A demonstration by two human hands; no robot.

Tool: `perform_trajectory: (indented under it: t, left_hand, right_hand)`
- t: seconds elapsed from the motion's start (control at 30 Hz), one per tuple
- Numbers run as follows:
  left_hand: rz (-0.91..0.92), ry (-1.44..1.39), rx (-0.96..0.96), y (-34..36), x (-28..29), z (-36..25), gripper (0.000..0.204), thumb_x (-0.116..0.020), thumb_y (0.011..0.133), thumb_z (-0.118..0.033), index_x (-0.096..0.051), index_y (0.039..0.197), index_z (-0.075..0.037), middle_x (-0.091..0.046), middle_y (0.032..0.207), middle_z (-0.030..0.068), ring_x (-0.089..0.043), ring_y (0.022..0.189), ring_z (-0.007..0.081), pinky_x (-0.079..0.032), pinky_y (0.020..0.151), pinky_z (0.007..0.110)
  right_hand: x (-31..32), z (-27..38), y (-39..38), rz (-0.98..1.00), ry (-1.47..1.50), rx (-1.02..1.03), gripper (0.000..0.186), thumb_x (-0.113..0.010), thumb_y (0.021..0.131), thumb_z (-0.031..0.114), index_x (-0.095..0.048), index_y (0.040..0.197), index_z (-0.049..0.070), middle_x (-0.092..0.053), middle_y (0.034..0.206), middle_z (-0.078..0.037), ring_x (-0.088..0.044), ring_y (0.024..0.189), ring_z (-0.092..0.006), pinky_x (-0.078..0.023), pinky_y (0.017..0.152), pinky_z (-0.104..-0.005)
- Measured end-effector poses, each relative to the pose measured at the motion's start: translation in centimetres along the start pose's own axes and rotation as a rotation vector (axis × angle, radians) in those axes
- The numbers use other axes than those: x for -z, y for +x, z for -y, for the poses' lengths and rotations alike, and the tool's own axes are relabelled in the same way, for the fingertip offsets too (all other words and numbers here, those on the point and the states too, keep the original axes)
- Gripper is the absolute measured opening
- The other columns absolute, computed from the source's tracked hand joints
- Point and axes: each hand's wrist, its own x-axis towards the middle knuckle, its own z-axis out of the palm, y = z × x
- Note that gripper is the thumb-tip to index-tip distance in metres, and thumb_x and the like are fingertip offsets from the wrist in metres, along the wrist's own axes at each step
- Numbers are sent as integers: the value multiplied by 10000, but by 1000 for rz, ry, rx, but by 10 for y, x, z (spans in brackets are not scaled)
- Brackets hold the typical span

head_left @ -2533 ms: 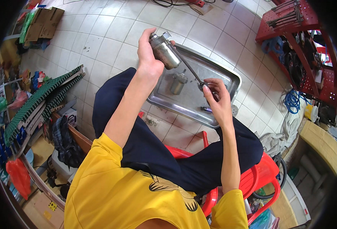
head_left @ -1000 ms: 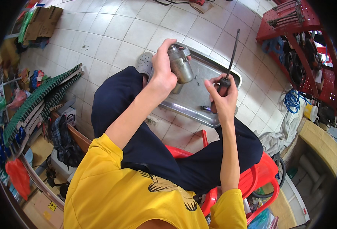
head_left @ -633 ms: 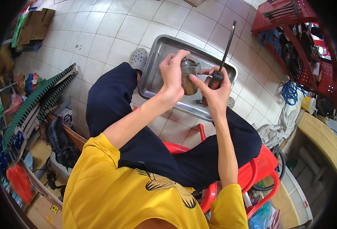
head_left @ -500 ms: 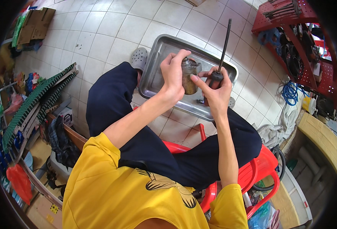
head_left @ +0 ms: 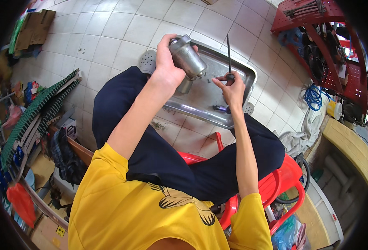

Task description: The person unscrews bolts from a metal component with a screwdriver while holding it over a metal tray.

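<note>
My left hand [head_left: 166, 62] grips a cylindrical metal motor [head_left: 190, 58], raised and tilted over the left part of a steel tray [head_left: 184, 107]. Below the motor, a smaller greyish metal piece [head_left: 185, 86] shows in part beside my wrist. My right hand [head_left: 234, 92] holds a screwdriver [head_left: 229, 56] by its dark handle, the long black shaft pointing up and away over the tray. The screwdriver tip is clear of the motor. Several small dark bits [head_left: 209, 80] lie on the tray floor between my hands. A dark purple tool-like object [head_left: 221, 109] rests near the tray's front right corner.
Pale floor tiles [head_left: 121, 29] surround the tray. A red perforated tool rack [head_left: 302, 21] stands at the far right, with a coiled blue hose [head_left: 316, 100] below it. A red plastic chair [head_left: 284, 179] is near my right leg; clutter and green-striped strips [head_left: 42, 116] lie left.
My left hand has raised the motor up and left and tilted it. My right hand with the screwdriver has drawn apart from it, moving slightly left and down the shaft's reach.
</note>
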Motion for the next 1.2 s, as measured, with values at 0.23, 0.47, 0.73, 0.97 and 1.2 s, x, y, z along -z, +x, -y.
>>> perform_trajectory:
  t: [0.23, 0.47, 0.73, 0.97, 1.2]
  left_hand:
    - [102, -86, 59, -7, 2, -5, 441, -729, 884, -365, -570, 1071, 2, -622, 968, 158, -650, 906, 311, -560, 840, 512]
    - [244, 91, 49, -18, -4, -4, 708, -601, 936, -566, -540, 1262, 60, -629, 1116, 183, -642, 1034, 355, -509, 980, 534]
    - [168, 328, -33, -12, -3, 22, 767, -527, 961, -612, -469, 1275, 86, -559, 1202, 197, -559, 1152, 342, -432, 1043, 514]
    - [254, 528, -126, -4, 5, 41, 592, -503, 1028, -511, -463, 1265, 29, -525, 1218, 164, -530, 1135, 272, -445, 1000, 454]
    - [282, 779, -424, -22, -17, 44, 374, -500, 1064, -405, -502, 1166, -45, -592, 1187, 121, -617, 1030, 225, -521, 865, 400]
  right_hand:
    - [-18, -26, 3, 43, -45, -90, 440, -906, 749, 252, -624, 948, -21, -619, 633, -42, -503, 516, -98, -443, 512, -284]
    - [17, 52, -2, 87, 503, -79, 338, -802, 897, 290, -566, 933, 50, -527, 613, 32, -463, 488, -37, -445, 457, -235]
    - [27, 86, -26, 129, 345, -48, 509, -961, 677, 281, -577, 920, 53, -601, 589, -1, -513, 470, -52, -376, 421, -219]
    - [25, 80, -23, 59, 281, -72, 564, -973, 652, 299, -571, 946, 35, -634, 619, -33, -552, 474, -84, -422, 430, -240]
    - [44, 76, -19, 41, 661, -123, 509, -966, 666, 209, -526, 892, 84, -609, 629, -4, -505, 447, -60, -367, 401, -219]
